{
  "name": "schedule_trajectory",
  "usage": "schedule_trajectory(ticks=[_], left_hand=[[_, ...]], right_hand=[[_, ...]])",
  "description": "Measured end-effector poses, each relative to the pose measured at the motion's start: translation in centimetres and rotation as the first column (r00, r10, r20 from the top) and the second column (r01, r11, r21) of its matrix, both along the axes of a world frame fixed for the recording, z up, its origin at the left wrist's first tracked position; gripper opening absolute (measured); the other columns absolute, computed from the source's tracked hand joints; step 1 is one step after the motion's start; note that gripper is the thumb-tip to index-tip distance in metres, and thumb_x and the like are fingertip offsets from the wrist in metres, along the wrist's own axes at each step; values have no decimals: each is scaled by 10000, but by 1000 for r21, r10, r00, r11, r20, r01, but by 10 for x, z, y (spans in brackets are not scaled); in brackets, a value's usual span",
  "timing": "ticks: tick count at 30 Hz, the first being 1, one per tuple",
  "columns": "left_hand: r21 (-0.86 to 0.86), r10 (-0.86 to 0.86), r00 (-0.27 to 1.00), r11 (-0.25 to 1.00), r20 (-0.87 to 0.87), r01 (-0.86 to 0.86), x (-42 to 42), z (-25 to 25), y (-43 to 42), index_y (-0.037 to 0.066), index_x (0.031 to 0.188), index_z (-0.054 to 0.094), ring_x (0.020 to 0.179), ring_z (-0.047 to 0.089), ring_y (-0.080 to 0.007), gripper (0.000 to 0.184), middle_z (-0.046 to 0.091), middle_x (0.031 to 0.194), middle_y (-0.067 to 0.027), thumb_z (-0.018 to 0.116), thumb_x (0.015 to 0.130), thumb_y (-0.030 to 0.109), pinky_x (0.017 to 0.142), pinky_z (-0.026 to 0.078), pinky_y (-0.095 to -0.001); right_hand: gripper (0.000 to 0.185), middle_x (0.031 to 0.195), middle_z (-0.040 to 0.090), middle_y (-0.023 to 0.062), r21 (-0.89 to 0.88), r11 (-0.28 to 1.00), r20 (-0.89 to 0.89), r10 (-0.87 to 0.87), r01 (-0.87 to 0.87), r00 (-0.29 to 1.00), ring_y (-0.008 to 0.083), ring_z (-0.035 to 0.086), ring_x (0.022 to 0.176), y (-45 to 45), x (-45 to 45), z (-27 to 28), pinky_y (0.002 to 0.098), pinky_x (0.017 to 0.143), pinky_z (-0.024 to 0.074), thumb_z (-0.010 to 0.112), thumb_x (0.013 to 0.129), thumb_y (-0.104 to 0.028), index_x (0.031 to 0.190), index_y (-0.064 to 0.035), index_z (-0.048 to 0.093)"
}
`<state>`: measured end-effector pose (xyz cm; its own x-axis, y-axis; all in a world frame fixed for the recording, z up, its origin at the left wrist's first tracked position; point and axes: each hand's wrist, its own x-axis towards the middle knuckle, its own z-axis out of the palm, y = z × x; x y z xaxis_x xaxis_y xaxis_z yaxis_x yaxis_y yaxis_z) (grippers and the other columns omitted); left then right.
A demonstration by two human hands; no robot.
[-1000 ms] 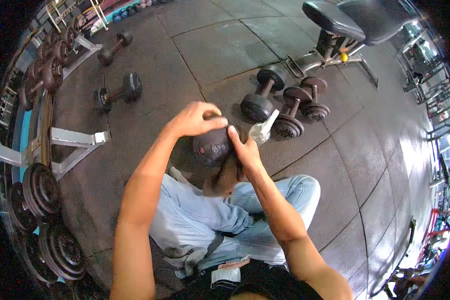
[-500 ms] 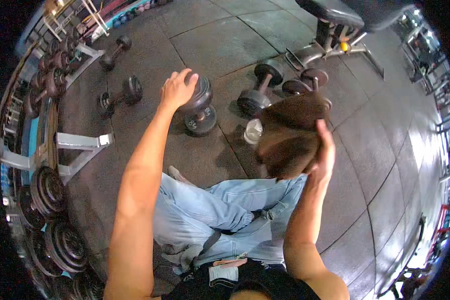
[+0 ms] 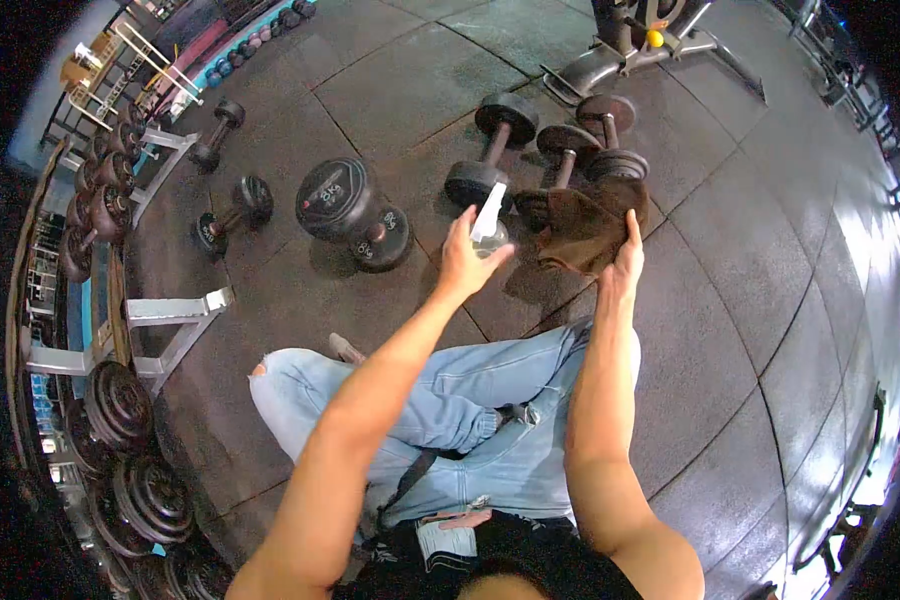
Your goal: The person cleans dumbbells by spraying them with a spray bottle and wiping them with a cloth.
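My left hand (image 3: 464, 262) has its fingers and thumb around a clear bottle with a white top (image 3: 489, 215), which looks like a spray bottle. In my right hand (image 3: 624, 258) is a brown cloth (image 3: 592, 228), bunched and hanging toward the floor. The cloth partly covers the near ends of two dumbbells (image 3: 567, 165) behind it. A large black dumbbell (image 3: 338, 200) marked in kg rests on one end, left of my left hand and apart from it. Just beyond the bottle lies another black dumbbell (image 3: 497, 145).
More dumbbells (image 3: 252, 200) lie on the dark rubber floor mats (image 3: 410, 80) to the left. A rack with weight plates (image 3: 120, 405) and dumbbells lines the left side. A bench frame (image 3: 660, 60) stands at the far right. My crossed legs in jeans (image 3: 440, 400) are in front.
My left hand has let go of the large dumbbell and moved right to take hold of the bottle. The cloth in my right hand has lowered toward the dumbbells.
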<state>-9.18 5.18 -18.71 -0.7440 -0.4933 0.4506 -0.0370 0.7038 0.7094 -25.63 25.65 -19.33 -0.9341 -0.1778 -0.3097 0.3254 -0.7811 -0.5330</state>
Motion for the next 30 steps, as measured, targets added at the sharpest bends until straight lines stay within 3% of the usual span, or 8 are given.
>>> schedule_trajectory(ticks=[3,5,11,14,18,21,27,30], left_hand=[[119,84,996,989,13,-85,-26,-9,-1,1,1224,575,970,618,-338,582,631,1077,-177,810,753,251,855,498,-437],[-96,7,979,995,-205,-28,-31,-9,-9,16,1126,634,871,632,-322,366,649,944,-151,731,788,117,765,512,-418],[-184,-39,971,983,-235,-5,56,70,-24,1,1065,635,824,630,-296,261,621,931,-144,658,807,35,742,508,-390],[113,132,985,986,-112,-120,109,119,-41,7,981,648,820,655,-254,162,653,902,-106,695,830,43,740,517,-354],[-264,268,961,934,66,-242,147,157,-97,18,981,672,810,678,-282,213,663,902,-143,673,889,210,722,515,-381],[-111,230,970,969,83,-221,159,137,-135,39,1149,654,824,653,-180,304,693,957,-90,649,918,237,769,512,-318],[-3,285,934,957,215,-291,161,129,-150,32,1188,653,897,685,-247,360,704,994,-150,641,919,271,809,520,-341],[-201,280,927,951,248,-234,156,139,-148,49,1215,650,909,690,-282,407,703,1032,-174,632,920,330,806,520,-356]], right_hand=[[418,1260,630,148,100,995,66,-14,8,998,327,619,1101,4,0,-9,468,979,494,626,944,-269,1261,-1,578],[407,1223,642,133,55,998,44,18,-21,999,314,638,1039,10,-3,-11,452,909,526,624,946,-243,1275,-9,568],[433,1214,638,98,92,996,36,-15,12,999,260,634,1019,6,-16,-30,403,878,530,655,930,-195,1312,-28,539],[454,1215,634,97,161,987,10,-10,8,1000,267,628,1026,5,-19,-32,403,886,523,688,908,-208,1297,-24,545],[496,1228,621,131,144,989,49,33,-40,998,304,640,1022,5,-21,-31,467,869,544,712,887,-230,1293,-10,529],[494,1233,617,146,175,982,13,73,-74,997,323,643,1016,7,-17,-27,485,865,551,680,909,-240,1309,-2,514],[452,1250,615,126,250,965,40,67,-74,997,321,618,1063,13,-16,-30,497,901,520,625,938,-254,1331,-58,520],[447,1253,613,126,229,966,44,112,-119,993,325,620,1056,16,-21,-40,506,889,524,631,936,-257,1322,-56,526]])
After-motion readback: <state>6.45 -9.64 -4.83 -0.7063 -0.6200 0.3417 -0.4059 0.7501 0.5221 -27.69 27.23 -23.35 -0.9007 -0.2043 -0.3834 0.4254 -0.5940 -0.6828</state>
